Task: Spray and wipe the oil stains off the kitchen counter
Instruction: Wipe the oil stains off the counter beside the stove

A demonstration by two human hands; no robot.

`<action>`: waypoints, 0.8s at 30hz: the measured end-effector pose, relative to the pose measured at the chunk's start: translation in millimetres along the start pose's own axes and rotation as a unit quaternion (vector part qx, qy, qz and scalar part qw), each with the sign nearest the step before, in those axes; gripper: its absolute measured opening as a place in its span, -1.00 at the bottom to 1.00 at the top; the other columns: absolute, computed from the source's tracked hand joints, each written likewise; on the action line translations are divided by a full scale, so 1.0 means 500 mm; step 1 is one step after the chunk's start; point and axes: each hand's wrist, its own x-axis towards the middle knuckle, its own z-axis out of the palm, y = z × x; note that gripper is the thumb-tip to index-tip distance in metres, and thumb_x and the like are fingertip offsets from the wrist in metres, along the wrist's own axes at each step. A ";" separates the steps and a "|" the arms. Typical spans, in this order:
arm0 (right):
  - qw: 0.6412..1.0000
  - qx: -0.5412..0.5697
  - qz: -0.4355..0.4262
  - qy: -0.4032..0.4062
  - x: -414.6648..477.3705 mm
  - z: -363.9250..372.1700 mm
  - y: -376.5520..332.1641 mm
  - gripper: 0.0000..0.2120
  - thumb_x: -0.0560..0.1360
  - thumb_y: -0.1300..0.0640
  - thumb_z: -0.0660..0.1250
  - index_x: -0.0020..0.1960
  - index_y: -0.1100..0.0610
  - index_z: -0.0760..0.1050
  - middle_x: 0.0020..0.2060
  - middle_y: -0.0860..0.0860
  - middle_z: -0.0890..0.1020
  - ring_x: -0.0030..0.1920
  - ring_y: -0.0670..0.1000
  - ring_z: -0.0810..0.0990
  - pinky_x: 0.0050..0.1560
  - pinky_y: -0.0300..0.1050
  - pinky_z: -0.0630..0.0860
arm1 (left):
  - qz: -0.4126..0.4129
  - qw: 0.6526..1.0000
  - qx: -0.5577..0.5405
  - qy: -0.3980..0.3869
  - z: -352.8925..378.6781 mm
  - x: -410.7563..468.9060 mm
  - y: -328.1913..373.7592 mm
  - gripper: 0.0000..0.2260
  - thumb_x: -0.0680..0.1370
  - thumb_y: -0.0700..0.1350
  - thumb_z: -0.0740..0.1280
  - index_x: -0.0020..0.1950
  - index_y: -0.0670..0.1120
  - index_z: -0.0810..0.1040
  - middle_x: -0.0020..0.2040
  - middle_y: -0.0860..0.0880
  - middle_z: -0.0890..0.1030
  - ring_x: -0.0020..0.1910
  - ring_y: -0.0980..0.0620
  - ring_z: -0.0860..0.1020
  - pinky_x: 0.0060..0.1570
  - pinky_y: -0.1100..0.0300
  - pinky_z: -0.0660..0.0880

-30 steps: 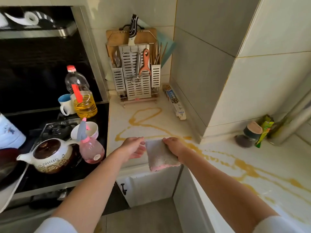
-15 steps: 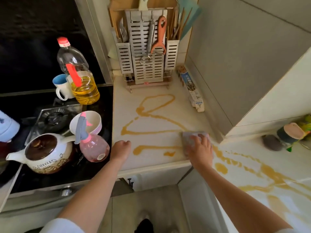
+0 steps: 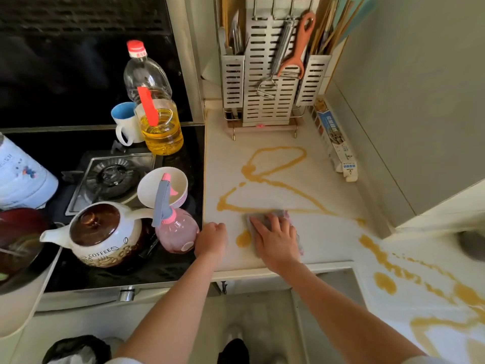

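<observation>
Far left of the hands, on the dark stove, sits a white jug, and nearer them a brown-lidded teapot marked COFFEE. Behind the teapot lies a burner, and further back stand a blue-lined mug and an oil bottle with a red cap, about a third full of yellow oil. A white bowl sits just behind the pink sprayer, whose grey trigger head points up.

The sprayer stands just left of the left hand, nearly touching it. That hand is clenched in a loose fist holding nothing, and rests on the table close to its left edge, beside the stove. Between the two hands lies a small oil blob.

The right hand is pressed flat, fingers spread, on a grey-pink cloth, pinning it to the table rather than gripping it. The cloth covers part of the oil trail, which loops away behind the hands toward a metal rack holding an orange peeler, a whisk and chopsticks.

Right of the rack, a long box lies along the wall. Right of the right hand, more oil streaks run across the table toward the near right corner.
</observation>
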 end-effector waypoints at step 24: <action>0.999 -0.004 -0.013 -0.052 0.094 0.001 0.021 -0.50 0.60 -0.18 -0.24 0.51 -0.22 -0.30 0.52 -0.05 -0.31 0.50 0.11 -0.37 0.45 0.20 -0.27 | -0.019 0.998 -0.064 0.019 0.002 0.004 0.002 -0.75 0.60 -0.09 0.12 -0.19 -0.15 0.47 -0.15 -0.16 0.52 -0.11 -0.18 0.47 -0.12 0.06 0.36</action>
